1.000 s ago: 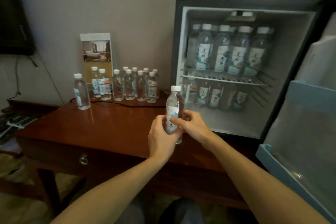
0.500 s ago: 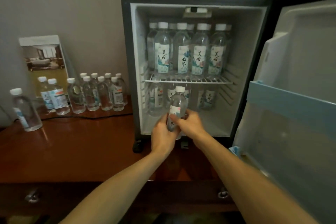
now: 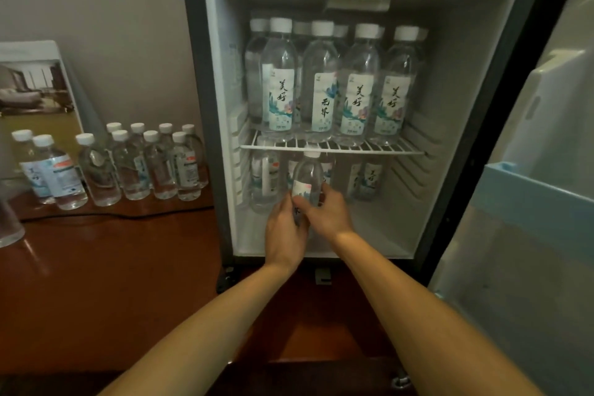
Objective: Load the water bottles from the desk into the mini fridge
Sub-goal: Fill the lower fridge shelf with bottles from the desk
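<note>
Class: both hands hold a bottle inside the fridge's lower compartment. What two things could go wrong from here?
The cap of the held bottle sits close under the wire shelf; raising it might snag and shake the upper bottles. The lower bottles stand close behind; pushing deeper could tip one.

We count 4 front-row btls [image 3: 356, 87] on the wire shelf [image 3: 408, 150] at 12 o'clock, more behind, no. unclear; 11 desk btls [image 3: 131, 167] at 9; 1 held btl [image 3: 307, 177]; 1 photo card [image 3: 32, 87] at 10.

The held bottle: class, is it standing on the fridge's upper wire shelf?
No, the bottle, gripped by the left hand and right hand, is below the wire shelf, at the fridge lower compartment.
</note>
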Motion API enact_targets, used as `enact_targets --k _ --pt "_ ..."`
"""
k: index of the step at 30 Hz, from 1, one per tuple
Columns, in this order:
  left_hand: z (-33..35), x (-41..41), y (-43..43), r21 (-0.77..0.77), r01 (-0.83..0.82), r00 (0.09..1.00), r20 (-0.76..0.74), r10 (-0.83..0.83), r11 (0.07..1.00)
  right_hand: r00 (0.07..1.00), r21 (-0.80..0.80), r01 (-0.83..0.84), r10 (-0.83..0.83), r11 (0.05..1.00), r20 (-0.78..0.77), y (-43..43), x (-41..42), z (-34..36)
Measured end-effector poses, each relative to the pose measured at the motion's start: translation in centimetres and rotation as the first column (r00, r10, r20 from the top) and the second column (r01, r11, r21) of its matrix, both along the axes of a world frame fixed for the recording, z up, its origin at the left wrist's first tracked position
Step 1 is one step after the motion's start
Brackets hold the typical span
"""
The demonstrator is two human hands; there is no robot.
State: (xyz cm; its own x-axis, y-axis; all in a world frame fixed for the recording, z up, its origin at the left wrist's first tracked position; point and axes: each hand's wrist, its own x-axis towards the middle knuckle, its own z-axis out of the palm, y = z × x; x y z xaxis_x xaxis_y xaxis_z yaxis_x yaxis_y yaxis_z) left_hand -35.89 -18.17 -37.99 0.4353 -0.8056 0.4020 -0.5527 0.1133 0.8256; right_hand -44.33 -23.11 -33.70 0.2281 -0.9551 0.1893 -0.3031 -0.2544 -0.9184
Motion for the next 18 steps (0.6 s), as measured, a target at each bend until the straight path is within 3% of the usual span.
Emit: enact_targets --k 10,18 --pt "-0.4 2.3 -3.6 0.026 -0.213 0.977 -0.026 0.214 0.977 0.962 -0.169 0.077 -0.118 0.983 -0.248 -3.8 1.4 0.2" --pt "-0.2 2.4 -3.7 0.056 -0.276 0.961 0.044 0.274 0.959 0.955 -0.239 0.089 -0.151 0.967 -0.257 -3.7 2.5 -0.1"
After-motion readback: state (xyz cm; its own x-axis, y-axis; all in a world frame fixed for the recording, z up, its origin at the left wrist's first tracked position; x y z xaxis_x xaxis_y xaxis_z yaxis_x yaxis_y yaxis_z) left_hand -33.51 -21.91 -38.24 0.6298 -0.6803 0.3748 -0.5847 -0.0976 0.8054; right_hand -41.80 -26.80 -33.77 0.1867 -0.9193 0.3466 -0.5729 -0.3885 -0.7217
